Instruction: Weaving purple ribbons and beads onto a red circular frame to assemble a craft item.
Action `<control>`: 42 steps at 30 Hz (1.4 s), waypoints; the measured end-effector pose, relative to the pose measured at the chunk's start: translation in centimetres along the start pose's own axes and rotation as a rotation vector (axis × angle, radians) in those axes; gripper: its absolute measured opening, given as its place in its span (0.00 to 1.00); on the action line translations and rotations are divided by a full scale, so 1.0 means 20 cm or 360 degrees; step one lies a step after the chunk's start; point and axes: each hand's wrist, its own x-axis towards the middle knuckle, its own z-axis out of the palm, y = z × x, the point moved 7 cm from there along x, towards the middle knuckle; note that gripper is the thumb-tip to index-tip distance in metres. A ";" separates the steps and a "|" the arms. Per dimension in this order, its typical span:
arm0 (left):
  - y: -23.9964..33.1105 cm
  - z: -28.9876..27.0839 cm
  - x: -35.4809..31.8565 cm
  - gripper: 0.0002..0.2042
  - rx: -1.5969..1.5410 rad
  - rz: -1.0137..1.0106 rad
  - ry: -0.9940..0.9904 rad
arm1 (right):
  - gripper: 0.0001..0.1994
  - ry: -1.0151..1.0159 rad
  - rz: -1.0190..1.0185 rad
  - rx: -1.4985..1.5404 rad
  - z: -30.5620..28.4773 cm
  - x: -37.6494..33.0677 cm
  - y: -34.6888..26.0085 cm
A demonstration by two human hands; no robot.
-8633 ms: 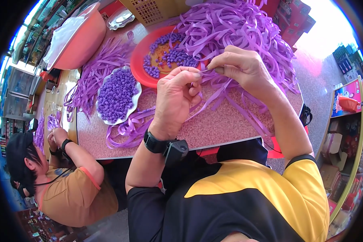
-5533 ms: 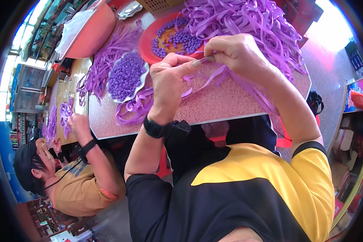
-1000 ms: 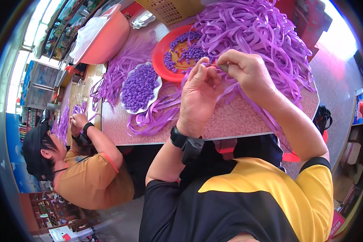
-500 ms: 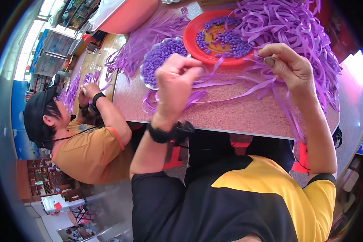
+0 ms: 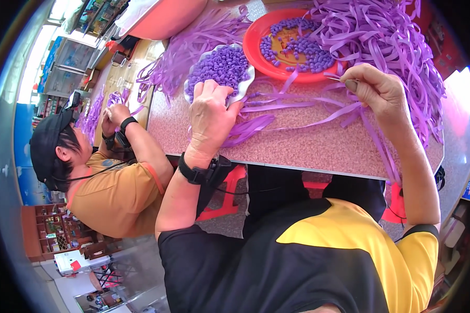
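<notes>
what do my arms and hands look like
Your left hand and right hand are ungloved. The left sleeve is short and black, the right sleeve yellow with a black cuff. A black strap with a boxy unit circles the left wrist.

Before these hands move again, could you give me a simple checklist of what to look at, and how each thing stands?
1. Left hand at the wavy white dish of purple beads: ok.
2. Bead gripped in that hand: cannot tell; its grip isn't clear.
3. Thin needle-like rod pinched in the right hand: ok.
4. Red plate clear of ribbon: not ok; a strand crosses its near rim.
5. Large ribbon pile neatly sorted: not ok; strands loop over each other.
</notes>
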 end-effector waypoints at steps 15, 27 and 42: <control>-0.04 0.03 -0.01 0.13 -0.0212 -0.0234 -0.0068 | 0.03 -0.0008 -0.0091 0.0006 -0.01 -0.01 -0.03; 0.02 0.02 0.03 0.12 -0.0033 -0.0044 -0.0090 | 0.03 -0.0013 -0.0116 -0.0033 -0.01 -0.01 -0.05; -0.02 0.03 0.00 0.11 -0.0203 -0.0210 -0.0044 | 0.02 -0.0045 -0.0160 -0.0044 -0.01 -0.02 -0.07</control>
